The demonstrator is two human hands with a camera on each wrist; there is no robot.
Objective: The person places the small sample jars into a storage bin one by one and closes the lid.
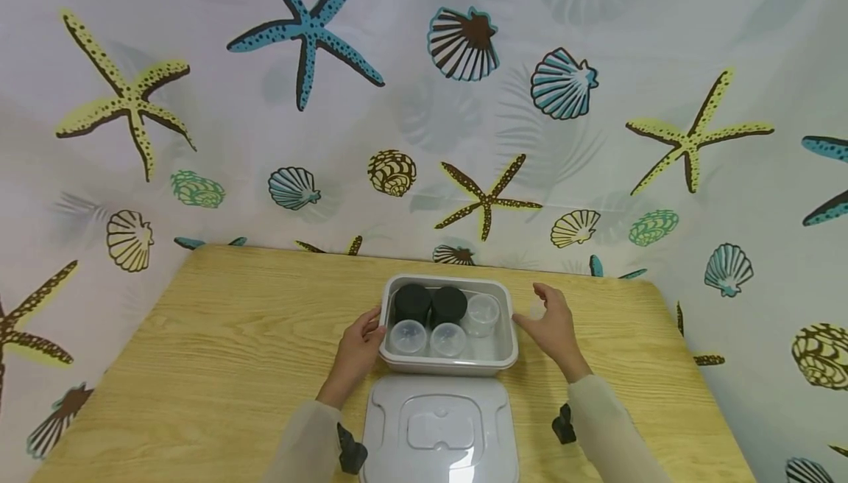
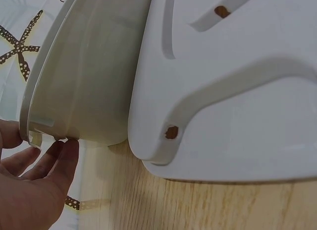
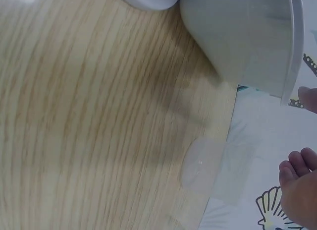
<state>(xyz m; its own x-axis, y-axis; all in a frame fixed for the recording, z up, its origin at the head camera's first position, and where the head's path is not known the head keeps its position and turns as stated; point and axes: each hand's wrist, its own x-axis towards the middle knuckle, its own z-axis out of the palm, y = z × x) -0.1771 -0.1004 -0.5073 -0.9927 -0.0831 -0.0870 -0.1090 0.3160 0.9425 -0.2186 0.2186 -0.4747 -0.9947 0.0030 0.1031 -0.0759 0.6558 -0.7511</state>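
A white plastic bin (image 1: pixel 498 349) stands open on the table. Inside are two black-topped containers (image 1: pixel 412 300) and several clear plastic cups (image 1: pixel 481 314). My left hand (image 1: pixel 361 343) holds the bin at its left end; in the left wrist view the thumb lies at the rim and the fingers (image 2: pixel 62 163) curl under the edge. Beside the bin's right end is my right hand (image 1: pixel 551 325), thumb out toward the rim and fingers loosely bent. A clear cup (image 3: pixel 204 165) stands on the table near that hand, apart from it in the right wrist view.
A white lid (image 1: pixel 440 431) lies flat on the table just in front of the bin. Wooden tabletop (image 1: pixel 232 350) extends to both sides. Behind the table hangs a white cloth (image 1: pixel 397 115) printed with starfish and shells.
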